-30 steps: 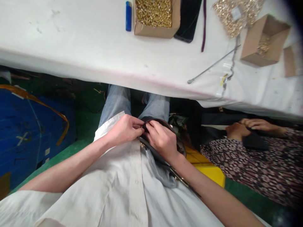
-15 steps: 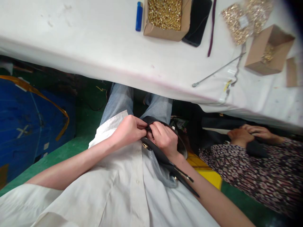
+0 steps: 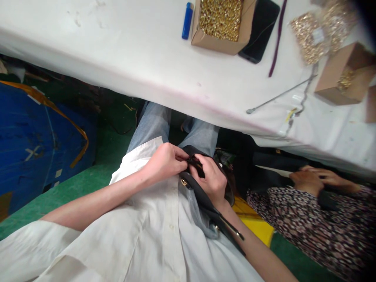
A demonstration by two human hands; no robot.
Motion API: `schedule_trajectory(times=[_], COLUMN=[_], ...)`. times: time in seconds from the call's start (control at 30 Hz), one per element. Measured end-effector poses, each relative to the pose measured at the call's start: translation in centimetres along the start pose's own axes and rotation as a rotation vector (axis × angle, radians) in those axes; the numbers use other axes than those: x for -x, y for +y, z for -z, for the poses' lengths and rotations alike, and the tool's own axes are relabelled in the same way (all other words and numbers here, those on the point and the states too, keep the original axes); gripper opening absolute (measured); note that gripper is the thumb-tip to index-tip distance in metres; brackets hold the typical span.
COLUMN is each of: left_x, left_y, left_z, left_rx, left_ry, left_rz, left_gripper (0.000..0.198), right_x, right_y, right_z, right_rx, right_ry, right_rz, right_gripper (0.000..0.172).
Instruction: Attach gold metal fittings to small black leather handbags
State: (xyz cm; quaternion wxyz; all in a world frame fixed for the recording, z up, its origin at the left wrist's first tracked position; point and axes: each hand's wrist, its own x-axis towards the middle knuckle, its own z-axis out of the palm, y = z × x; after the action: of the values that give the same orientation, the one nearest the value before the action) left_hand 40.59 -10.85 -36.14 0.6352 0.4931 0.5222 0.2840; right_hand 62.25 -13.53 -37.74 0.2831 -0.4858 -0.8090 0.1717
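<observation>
A black handbag (image 3: 201, 197) with gold fittings and clear plastic film on it lies in my lap, against the white shirt. My left hand (image 3: 167, 162) is closed in a pinch at the bag's near rim, its fingertips partly hidden. My right hand (image 3: 211, 180) reaches over the bag's opening. Its thumb and index finger curve round a dark gap and meet the bag near my left fingertips. Whether a small part is held between the fingers cannot be seen. A gold ring fitting sits just below my hands.
On the white table (image 3: 117, 47) are a blue lighter (image 3: 187, 21), a carton of gold pieces (image 3: 220, 19), a black phone (image 3: 260, 33), a dark strip (image 3: 277, 39), a metal rod (image 3: 279, 94) and another carton (image 3: 331, 86). A co-worker's hands (image 3: 320, 180) are at right. Blue box (image 3: 35, 145) stands left.
The view has shifted, so the table things appear further right and lower. My right thumb and index finger have spread apart at the bag's opening. My left hand keeps its pinch.
</observation>
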Motion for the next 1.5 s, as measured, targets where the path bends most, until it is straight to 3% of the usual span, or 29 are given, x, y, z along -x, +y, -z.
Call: schedule_trajectory(times=[0.17,0.53,0.8,1.0,1.17,1.3,1.5], left_x=[-0.1,-0.1,0.3,0.2,0.0,-0.2,-0.1], left_y=[0.3,-0.2,0.5,0.5,0.0,-0.3,0.0], left_z=[-0.1,-0.8,-1.2,-1.4,-1.2,-1.2,-1.3], left_rx=[0.011,0.107,0.055,0.103,0.146,0.174,0.155], left_ry=[0.018,-0.003,0.014,-0.004,-0.039,-0.05,0.026], left_rz=[-0.016,-0.023,-0.072,-0.095,-0.052,0.002,0.027], left_gripper=[0.017,0.026,0.026,0.015,0.019,0.033,0.049], right_x=[-0.3,-0.1,0.1,0.4,0.0,-0.6,-1.6], right_y=[-0.3,-0.2,0.3,0.9,0.7,0.7,0.8], right_z=[0.4,1.1,1.4,1.5,1.7,2.1,2.3], right_rx=[-0.048,-0.041,0.05,0.153,0.168,0.172,0.111], right_ry=[0.048,0.108,0.12,0.079,-0.02,-0.064,-0.06], right_rz=[0.017,0.044,0.18,0.204,0.195,0.21,0.188], right_gripper=[0.028,0.033,0.042,0.06,0.048,0.034,0.024])
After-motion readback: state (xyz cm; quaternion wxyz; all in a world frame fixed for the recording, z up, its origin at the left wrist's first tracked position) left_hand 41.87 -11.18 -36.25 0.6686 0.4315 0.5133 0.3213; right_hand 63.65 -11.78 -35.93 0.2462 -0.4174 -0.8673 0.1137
